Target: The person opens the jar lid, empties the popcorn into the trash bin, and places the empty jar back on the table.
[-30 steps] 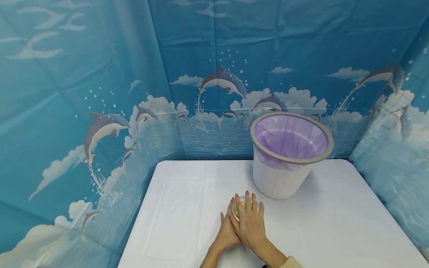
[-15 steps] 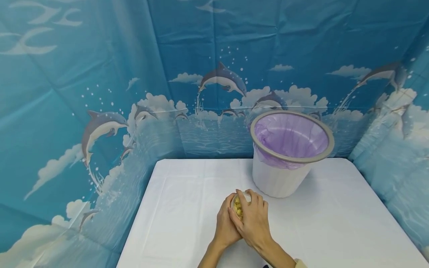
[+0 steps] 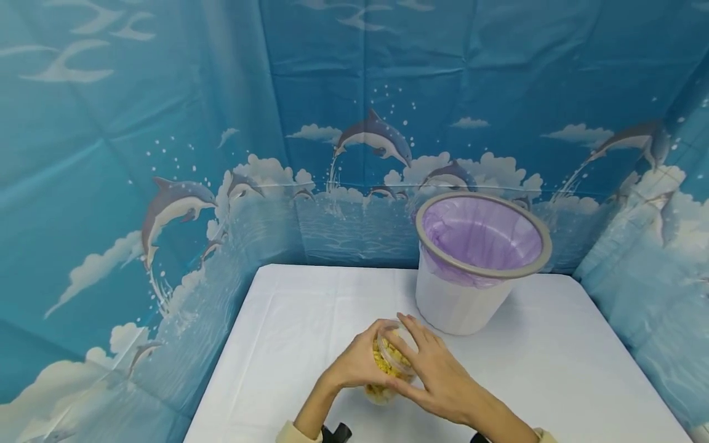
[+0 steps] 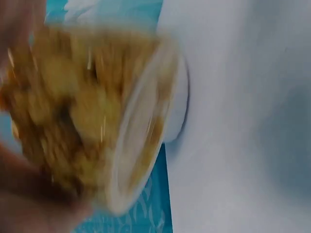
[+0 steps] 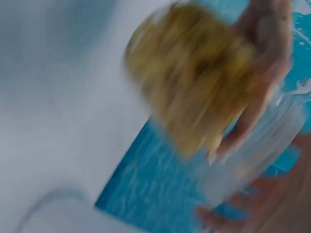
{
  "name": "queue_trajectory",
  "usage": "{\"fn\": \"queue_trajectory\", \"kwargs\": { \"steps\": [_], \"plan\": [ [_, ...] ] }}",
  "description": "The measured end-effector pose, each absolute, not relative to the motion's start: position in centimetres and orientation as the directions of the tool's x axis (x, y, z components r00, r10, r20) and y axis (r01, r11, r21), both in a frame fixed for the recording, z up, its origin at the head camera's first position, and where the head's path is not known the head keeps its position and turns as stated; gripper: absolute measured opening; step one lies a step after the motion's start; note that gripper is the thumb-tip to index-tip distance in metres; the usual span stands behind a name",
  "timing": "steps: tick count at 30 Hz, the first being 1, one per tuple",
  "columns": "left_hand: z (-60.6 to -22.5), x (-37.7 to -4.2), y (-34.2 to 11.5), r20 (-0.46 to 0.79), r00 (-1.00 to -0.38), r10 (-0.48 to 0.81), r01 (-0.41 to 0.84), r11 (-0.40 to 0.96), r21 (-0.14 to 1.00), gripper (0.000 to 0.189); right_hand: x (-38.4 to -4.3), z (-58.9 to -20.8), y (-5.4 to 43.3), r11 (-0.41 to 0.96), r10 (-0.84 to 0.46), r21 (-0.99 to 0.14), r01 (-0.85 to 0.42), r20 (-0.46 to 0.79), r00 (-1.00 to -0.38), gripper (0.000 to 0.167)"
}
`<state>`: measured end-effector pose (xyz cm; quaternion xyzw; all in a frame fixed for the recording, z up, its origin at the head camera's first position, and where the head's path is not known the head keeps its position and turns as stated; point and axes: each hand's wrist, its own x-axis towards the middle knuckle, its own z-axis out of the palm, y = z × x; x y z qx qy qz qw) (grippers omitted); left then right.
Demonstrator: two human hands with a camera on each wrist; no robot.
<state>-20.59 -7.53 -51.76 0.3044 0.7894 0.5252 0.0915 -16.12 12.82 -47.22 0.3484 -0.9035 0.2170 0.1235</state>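
Observation:
A clear jar (image 3: 389,358) filled with yellow-brown pieces is tilted above the white table, its round top end facing up and away. My left hand (image 3: 356,362) grips its side, fingers curled round it. On the other side, my right hand (image 3: 445,383) holds the upper end, with the thumb against the side and the fingers at the far rim. Blurred in the left wrist view, the jar (image 4: 73,102) shows its packed contents. In the right wrist view, the clear upper part (image 5: 248,158) lies between both hands; whether it is a separate lid cannot be told.
A white bin (image 3: 464,307) with a grey rim and a purple liner (image 3: 476,237) stands at the back right of the white table (image 3: 299,320). Blue curtains (image 3: 354,74) printed with dolphins hang behind and at both sides.
The right hand has shifted from flat over the jar's top to round its upper end. Both wrists have spread apart, and the jar has tilted, so more of its side shows.

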Motion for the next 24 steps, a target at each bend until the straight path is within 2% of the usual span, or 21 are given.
{"fn": "queue_trajectory", "kwargs": {
  "steps": [2, 3, 5, 7, 9, 11, 14, 17, 19, 20, 21, 22, 24],
  "plan": [
    [-52.3, -19.5, -6.2, 0.242, -0.883, 0.402, 0.408, 0.400, 0.821, 0.091, -15.9, -47.3, 11.7, 0.743, -0.453, -0.404, -0.533, 0.282, -0.846, 0.071],
    [-52.6, -18.9, -5.5, 0.287, -0.900, 0.329, 0.422, 0.486, 0.765, 0.090, -15.9, -47.3, 11.1, 0.766, -0.389, -0.455, -0.454, 0.234, -0.891, 0.071],
    [-53.0, -17.8, -4.0, 0.365, -0.904, 0.223, 0.419, 0.634, 0.650, 0.090, -16.0, -47.4, 9.8, 0.791, -0.280, -0.517, -0.326, 0.167, -0.945, 0.069],
    [-53.3, -17.1, -3.2, 0.419, -0.892, 0.171, 0.408, 0.706, 0.579, 0.087, -16.2, -47.6, 8.9, 0.809, -0.209, -0.522, -0.272, 0.176, -0.962, 0.065],
    [-53.2, -16.9, -3.2, 0.431, -0.886, 0.172, 0.419, 0.696, 0.583, 0.086, -16.2, -48.2, 8.5, 0.829, -0.186, -0.476, -0.292, 0.257, -0.948, 0.059],
    [-52.8, -17.2, -4.3, 0.387, -0.896, 0.217, 0.435, 0.601, 0.671, 0.087, -16.4, -48.7, 8.7, 0.836, -0.233, -0.398, -0.378, 0.367, -0.901, 0.054],
    [-52.0, -17.9, -7.2, 0.251, -0.885, 0.393, 0.412, 0.409, 0.814, 0.092, -16.3, -49.5, 9.9, 0.744, -0.412, -0.294, -0.600, 0.504, -0.759, 0.057],
    [-51.1, -18.7, -9.7, 0.112, -0.775, 0.622, 0.334, 0.253, 0.908, 0.098, -16.0, -49.8, 11.4, 0.552, -0.584, -0.227, -0.802, 0.582, -0.566, 0.060],
    [-50.8, -19.3, -10.3, 0.079, -0.686, 0.723, 0.305, 0.187, 0.934, 0.100, -15.7, -49.7, 12.1, 0.470, -0.634, -0.202, -0.859, 0.601, -0.488, 0.060],
    [-50.7, -19.5, -10.3, 0.070, -0.671, 0.738, 0.288, 0.172, 0.942, 0.099, -15.4, -49.5, 12.3, 0.469, -0.633, -0.199, -0.860, 0.603, -0.485, 0.059],
    [-50.8, -19.6, -10.1, 0.072, -0.677, 0.732, 0.283, 0.168, 0.944, 0.098, -15.1, -49.2, 12.3, 0.491, -0.616, -0.212, -0.845, 0.601, -0.509, 0.061],
    [-51.0, -19.6, -9.7, 0.093, -0.706, 0.702, 0.304, 0.182, 0.935, 0.096, -14.7, -48.8, 12.2, 0.535, -0.580, -0.237, -0.811, 0.595, -0.556, 0.063],
    [-51.4, -19.2, -8.7, 0.149, -0.804, 0.575, 0.352, 0.259, 0.899, 0.095, -13.9, -47.9, 11.6, 0.659, -0.468, -0.317, -0.682, 0.537, -0.702, 0.069]
  ]
}}
